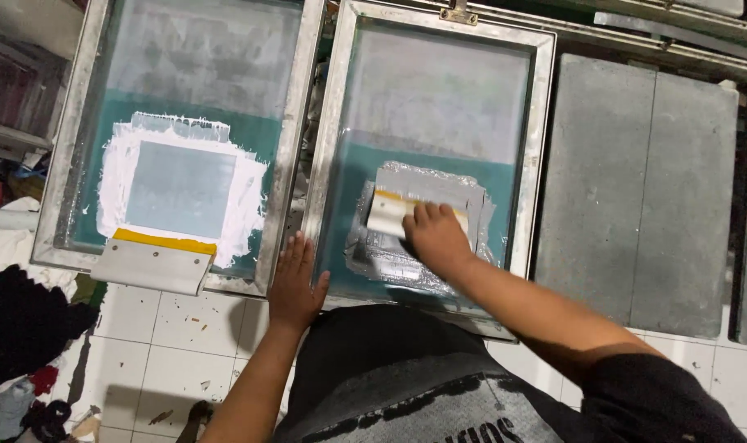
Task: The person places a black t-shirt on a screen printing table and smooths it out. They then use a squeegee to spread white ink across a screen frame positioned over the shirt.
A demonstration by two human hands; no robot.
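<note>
Two metal-framed printing screens lie side by side. My right hand (436, 238) grips a squeegee (387, 212) with a pale handle and yellow blade inside the right screen (541, 148), over a patch of silvery grey ink (390, 262). My left hand (295, 283) rests flat, fingers spread, on the frame edge between the two screens. The left screen (66, 164) shows a square outlined in white ink (115, 176). A second squeegee (153, 261) with a yellow blade lies on its near edge.
A grey flat platen (636, 197) sits to the right of the screens. White floor tiles (168, 344) show below. Dark and coloured cloth (20, 328) is piled at the lower left. A hinge clamp (458, 12) holds the right screen's far edge.
</note>
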